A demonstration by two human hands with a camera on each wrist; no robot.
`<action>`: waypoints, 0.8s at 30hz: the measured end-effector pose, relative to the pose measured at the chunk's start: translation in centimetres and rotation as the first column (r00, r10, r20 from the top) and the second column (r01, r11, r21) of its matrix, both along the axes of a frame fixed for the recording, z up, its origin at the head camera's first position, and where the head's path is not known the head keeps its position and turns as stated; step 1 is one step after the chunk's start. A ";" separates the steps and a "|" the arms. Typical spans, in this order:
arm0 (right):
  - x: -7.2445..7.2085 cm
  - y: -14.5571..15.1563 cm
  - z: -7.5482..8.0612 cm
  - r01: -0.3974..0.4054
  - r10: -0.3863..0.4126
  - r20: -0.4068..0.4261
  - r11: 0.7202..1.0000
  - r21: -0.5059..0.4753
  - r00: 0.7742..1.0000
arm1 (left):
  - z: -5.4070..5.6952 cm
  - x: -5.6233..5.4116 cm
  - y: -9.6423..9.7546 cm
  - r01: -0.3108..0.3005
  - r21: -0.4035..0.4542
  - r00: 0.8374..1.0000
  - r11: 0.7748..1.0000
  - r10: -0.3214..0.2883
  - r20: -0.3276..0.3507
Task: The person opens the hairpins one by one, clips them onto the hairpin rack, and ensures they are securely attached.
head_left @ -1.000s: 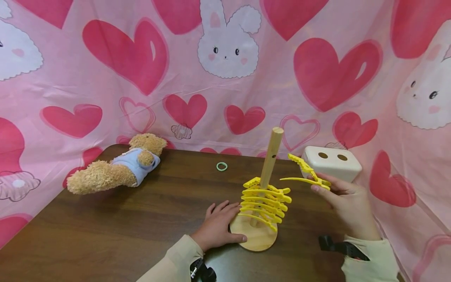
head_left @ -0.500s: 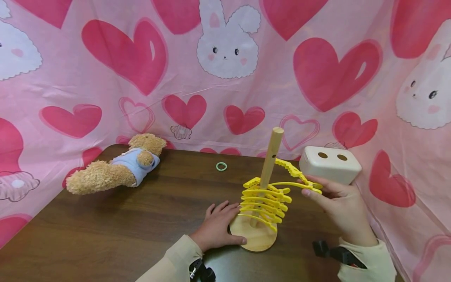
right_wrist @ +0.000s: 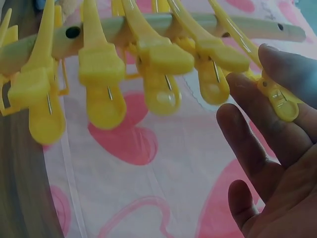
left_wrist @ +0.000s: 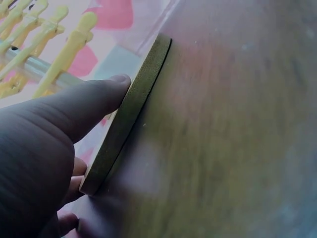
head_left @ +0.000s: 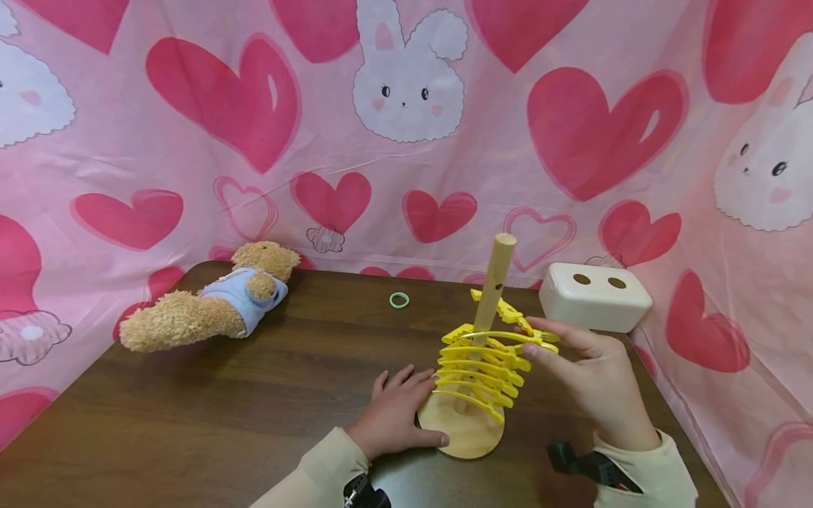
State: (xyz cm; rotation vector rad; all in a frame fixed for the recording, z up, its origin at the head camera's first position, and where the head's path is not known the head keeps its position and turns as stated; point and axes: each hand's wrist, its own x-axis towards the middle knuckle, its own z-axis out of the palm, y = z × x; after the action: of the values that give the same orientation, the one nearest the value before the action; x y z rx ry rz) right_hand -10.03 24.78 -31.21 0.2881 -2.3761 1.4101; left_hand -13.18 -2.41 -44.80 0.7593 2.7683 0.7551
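Note:
A wooden post (head_left: 495,275) rises upright from a round wooden base (head_left: 468,437). Several yellow alligator hair clips (head_left: 484,374) are clamped across it, one above another. Thumb and fingers of my right hand (head_left: 593,370) pinch the tail end of one more yellow hair clip (right_wrist: 283,101), just above the stack. Its two arms are spread, one passing in front of the post and the other behind. My left hand (head_left: 395,418) rests at the base's left side, thumb on its top and fingers extended along the edge.
A teddy bear (head_left: 235,303) in a blue top lies at the back left of the brown table (head_left: 267,395). A small green ring (head_left: 399,300) lies behind the post. At the back right stands a white box (head_left: 593,300) with two round holes. A pink printed curtain (head_left: 406,169) encloses the table.
My right hand has carried the spread hair clip leftward from beside the white box until its arms straddle the post. My left hand has stayed at the base.

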 end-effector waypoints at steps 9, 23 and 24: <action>0.2 -0.8 0.1 -0.038 0.039 -0.018 0.998 0.046 0.999 | 0.2 0.4 0.4 0.014 -0.022 1.000 1.000 -0.014 -0.012; 0.6 -1.5 0.2 -0.089 0.089 -0.004 0.995 0.034 0.996 | -0.2 0.5 0.7 0.020 -0.047 1.000 0.999 -0.020 -0.016; 0.6 -1.6 0.3 -0.090 0.090 0.004 0.995 0.030 0.996 | -0.2 0.5 0.7 0.020 -0.048 1.000 0.999 -0.021 -0.019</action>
State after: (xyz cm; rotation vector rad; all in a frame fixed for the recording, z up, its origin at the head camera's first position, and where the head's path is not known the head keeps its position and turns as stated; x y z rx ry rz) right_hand -9.43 23.22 -30.95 0.4071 -2.4157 1.4154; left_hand -12.67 -1.69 -44.96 0.7881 2.7808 0.6788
